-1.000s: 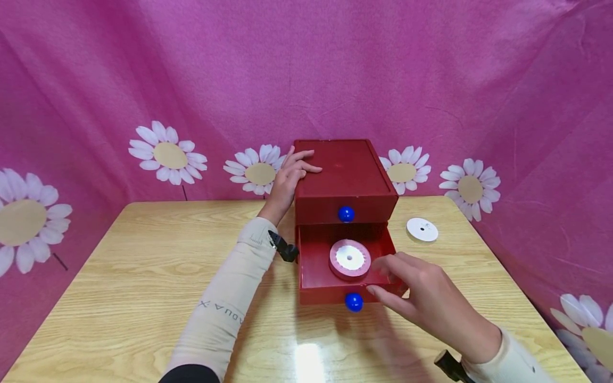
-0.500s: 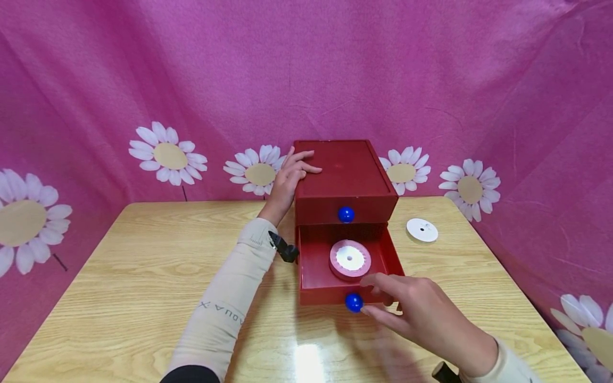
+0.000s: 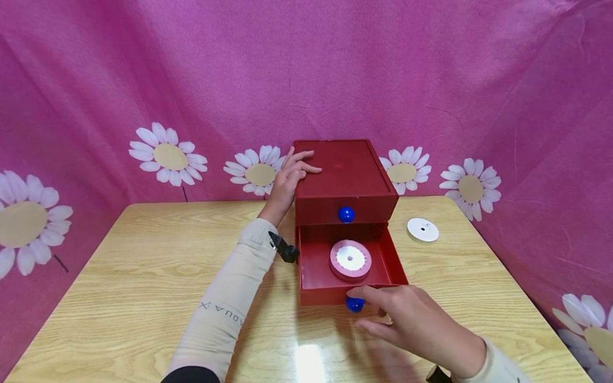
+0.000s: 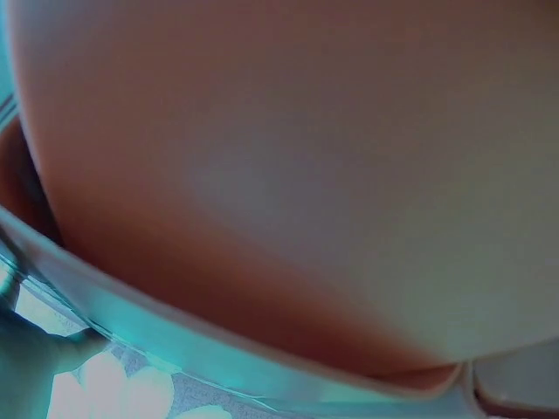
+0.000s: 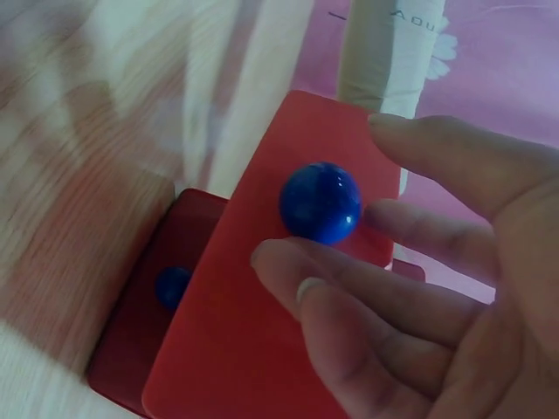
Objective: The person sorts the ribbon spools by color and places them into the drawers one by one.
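Knob [image 5: 320, 202] nr R hand [image 3: 406, 320], contact unclear

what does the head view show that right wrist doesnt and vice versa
Only the head view: the pink spool in the drawer, the white disc, and the left grip on the box. Only the right wrist view: nearly the whole lower knob, which the index finger partly hides in the head view. Both: the box, drawer, upper knob, right grip, left sleeve, table and pink cloth.
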A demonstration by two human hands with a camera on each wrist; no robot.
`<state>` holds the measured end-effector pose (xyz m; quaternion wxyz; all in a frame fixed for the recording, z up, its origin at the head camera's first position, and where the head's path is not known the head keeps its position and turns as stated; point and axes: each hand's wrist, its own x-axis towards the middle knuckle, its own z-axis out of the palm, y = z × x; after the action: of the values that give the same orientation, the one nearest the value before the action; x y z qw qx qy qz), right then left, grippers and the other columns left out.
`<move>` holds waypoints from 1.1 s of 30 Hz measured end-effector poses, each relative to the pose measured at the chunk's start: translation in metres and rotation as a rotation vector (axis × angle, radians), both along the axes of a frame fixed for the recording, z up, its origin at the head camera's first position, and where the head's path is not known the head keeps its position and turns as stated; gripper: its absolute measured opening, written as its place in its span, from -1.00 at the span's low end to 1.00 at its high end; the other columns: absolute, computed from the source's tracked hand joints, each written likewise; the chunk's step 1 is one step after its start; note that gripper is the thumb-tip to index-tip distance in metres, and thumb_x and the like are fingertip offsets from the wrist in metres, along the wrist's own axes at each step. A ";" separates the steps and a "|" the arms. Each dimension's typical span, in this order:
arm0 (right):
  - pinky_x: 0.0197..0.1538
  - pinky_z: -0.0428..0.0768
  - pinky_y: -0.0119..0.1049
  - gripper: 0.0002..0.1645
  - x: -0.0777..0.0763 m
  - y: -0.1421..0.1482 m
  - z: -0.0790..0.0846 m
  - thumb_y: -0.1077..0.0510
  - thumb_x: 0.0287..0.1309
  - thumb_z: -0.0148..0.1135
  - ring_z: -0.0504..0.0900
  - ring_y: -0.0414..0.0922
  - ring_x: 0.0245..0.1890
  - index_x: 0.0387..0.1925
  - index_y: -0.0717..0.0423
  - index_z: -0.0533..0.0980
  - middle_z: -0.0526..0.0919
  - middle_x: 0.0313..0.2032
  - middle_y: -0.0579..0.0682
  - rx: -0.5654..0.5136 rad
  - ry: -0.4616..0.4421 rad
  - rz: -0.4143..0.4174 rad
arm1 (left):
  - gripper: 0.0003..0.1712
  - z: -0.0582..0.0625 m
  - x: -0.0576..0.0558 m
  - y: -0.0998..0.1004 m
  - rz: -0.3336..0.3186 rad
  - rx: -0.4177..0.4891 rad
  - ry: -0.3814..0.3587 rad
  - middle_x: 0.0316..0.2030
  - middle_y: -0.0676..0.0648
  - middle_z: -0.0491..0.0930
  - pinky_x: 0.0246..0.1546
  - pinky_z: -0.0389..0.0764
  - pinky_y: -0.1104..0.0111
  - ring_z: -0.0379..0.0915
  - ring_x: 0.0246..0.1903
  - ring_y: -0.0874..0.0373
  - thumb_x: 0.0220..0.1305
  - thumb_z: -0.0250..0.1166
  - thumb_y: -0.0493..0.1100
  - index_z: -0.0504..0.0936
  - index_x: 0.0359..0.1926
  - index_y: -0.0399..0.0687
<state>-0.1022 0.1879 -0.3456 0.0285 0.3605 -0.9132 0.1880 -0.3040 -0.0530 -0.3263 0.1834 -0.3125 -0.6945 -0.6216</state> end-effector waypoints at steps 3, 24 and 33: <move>-0.36 0.58 -0.41 -0.51 -0.001 -0.001 -0.001 -0.22 0.08 0.31 0.44 -0.48 -0.52 0.04 -0.22 0.55 0.58 -0.39 -0.44 0.028 -0.031 0.000 | -0.60 0.001 0.000 0.000 -0.005 -0.001 0.004 0.25 -0.38 0.36 0.42 -0.27 0.02 -0.29 0.45 -0.25 0.24 -0.12 -0.42 0.63 -0.14 -0.50; -0.25 0.66 -0.26 -0.50 -0.002 -0.005 -0.011 -0.07 0.00 0.44 0.58 -0.47 -0.42 0.03 -0.17 0.57 0.70 -0.26 -0.30 0.045 0.011 -0.008 | -0.58 0.001 0.001 0.000 0.004 -0.014 -0.015 0.25 -0.35 0.36 0.43 -0.27 0.06 -0.29 0.46 -0.22 0.24 -0.14 -0.39 0.64 -0.13 -0.49; -0.24 0.68 -0.25 -0.51 -0.002 -0.009 -0.018 0.03 -0.09 0.50 0.63 -0.41 -0.41 -0.03 -0.16 0.60 0.71 -0.29 -0.28 0.011 0.090 -0.032 | -0.56 0.000 -0.001 0.000 0.009 -0.021 -0.015 0.25 -0.34 0.36 0.43 -0.26 0.05 -0.29 0.46 -0.20 0.24 -0.15 -0.37 0.64 -0.13 -0.47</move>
<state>-0.1042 0.1793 -0.3633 0.0705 0.3542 -0.9176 0.1662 -0.3047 -0.0534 -0.3263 0.1778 -0.3066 -0.7039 -0.6156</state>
